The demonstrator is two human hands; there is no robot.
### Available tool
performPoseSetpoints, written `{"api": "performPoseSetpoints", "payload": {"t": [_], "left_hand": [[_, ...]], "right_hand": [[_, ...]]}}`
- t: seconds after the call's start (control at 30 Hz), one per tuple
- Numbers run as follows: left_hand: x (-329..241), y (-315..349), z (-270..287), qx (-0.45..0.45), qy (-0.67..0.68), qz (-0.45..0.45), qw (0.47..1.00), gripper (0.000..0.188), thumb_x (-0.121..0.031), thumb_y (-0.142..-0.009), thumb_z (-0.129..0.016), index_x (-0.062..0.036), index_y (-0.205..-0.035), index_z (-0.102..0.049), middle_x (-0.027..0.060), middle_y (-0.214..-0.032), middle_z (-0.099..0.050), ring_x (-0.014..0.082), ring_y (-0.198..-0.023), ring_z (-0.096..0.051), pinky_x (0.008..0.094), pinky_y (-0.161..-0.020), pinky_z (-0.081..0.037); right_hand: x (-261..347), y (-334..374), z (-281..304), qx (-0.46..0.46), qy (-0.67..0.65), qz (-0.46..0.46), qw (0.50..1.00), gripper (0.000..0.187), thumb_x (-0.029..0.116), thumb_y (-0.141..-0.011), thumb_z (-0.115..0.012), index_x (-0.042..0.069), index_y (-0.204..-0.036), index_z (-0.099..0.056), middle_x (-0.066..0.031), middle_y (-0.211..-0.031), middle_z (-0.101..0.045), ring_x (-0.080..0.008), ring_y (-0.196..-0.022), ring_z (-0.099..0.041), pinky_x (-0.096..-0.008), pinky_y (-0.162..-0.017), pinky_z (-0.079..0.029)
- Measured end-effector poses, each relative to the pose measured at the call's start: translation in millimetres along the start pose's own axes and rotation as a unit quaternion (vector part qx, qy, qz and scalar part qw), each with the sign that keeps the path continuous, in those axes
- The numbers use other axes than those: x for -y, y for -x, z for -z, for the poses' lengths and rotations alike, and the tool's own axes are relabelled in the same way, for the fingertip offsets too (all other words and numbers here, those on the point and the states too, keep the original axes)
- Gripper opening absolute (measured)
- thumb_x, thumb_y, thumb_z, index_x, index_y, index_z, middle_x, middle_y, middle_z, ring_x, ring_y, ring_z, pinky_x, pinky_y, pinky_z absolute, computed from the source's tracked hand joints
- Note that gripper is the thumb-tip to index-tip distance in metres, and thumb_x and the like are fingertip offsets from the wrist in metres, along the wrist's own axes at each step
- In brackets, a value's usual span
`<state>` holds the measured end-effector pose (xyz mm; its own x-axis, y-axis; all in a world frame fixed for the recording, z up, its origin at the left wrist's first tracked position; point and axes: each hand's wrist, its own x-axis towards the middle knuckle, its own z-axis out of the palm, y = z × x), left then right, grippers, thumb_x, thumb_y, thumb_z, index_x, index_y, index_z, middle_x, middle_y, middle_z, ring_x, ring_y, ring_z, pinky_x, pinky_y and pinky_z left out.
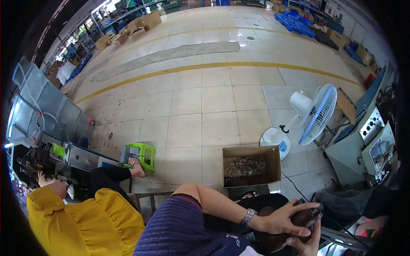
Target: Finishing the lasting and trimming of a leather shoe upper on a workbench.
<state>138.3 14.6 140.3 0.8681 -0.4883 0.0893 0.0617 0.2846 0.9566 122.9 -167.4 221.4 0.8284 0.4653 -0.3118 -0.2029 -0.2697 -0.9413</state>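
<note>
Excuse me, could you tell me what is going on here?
A person holds a glossy dark brown object between both hands, the left hand over it and the right hand on its near side. An open brown cardboard box holding dark pieces stands ahead, beside a white-and-blue fan. To the left is a co-worker in a yellow top.

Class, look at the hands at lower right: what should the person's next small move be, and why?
Probably to steady the dark brown piece with the right hand before shifting the left hand: the left hand's fingers and thumb spread around the piece, while the right hand sits close below, its grip partly hidden.
</note>
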Motion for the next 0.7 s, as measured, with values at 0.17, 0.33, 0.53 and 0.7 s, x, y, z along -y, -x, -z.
{"api": "performPoseSetpoints", "payload": {"t": [0.17, 0.33, 0.53, 0.7], "left_hand": [[0, -8, 10, -0.037, 0.011, -0.035, 0.999, 0.091, -0.047, -0.076, -0.079, -0.0115, -0.148, -0.037, 0.0141, -0.137, -0.048, 0.0251, -0.129, -0.039, 0.0402, -0.11, -0.028], [-22, -17, 30, -0.085, 0.118, -0.046, 0.988, 0.07, -0.025, -0.082, -0.078, -0.0007, -0.139, -0.045, 0.0112, -0.121, -0.059, 0.0165, -0.112, -0.056, 0.0317, -0.099, -0.044], [-30, -31, 27, -0.068, 0.18, 0.067, 0.979, 0.041, -0.045, -0.097, -0.056, -0.0086, -0.115, -0.053, -0.0012, -0.093, -0.054, 0.0045, -0.079, -0.053, 0.0215, -0.069, -0.047], [-25, -10, 21, -0.075, 0.129, 0.065, 0.987, 0.047, -0.051, -0.097, -0.052, -0.0078, -0.116, -0.052, -0.0001, -0.096, -0.053, 0.0042, -0.083, -0.052, 0.0218, -0.072, -0.047]], "right_hand": [[18, -18, -15, -0.043, -0.024, -0.017, 0.999, 0.097, 0.019, -0.069, -0.086, 0.002, -0.144, -0.028, -0.0149, -0.135, -0.048, -0.0292, -0.125, -0.05, -0.0416, -0.104, -0.042], [29, -40, -19, -0.041, 0.075, 0.028, 0.996, 0.081, 0.025, -0.079, -0.079, -0.002, -0.141, -0.033, -0.0204, -0.123, -0.059, -0.0305, -0.112, -0.061, -0.0399, -0.094, -0.049], [5, -24, -34, -0.152, 0.079, 0.054, 0.984, 0.09, 0.036, -0.085, -0.073, 0.005, -0.152, -0.021, -0.0203, -0.144, -0.042, -0.0306, -0.127, -0.049, -0.0406, -0.102, -0.043], [-16, 16, -53, -0.121, 0.2, 0.13, 0.964, 0.114, 0.049, -0.066, -0.085, -0.004, -0.148, -0.026, -0.0288, -0.146, -0.037, -0.0351, -0.124, -0.052, -0.0392, -0.096, -0.048]]}}
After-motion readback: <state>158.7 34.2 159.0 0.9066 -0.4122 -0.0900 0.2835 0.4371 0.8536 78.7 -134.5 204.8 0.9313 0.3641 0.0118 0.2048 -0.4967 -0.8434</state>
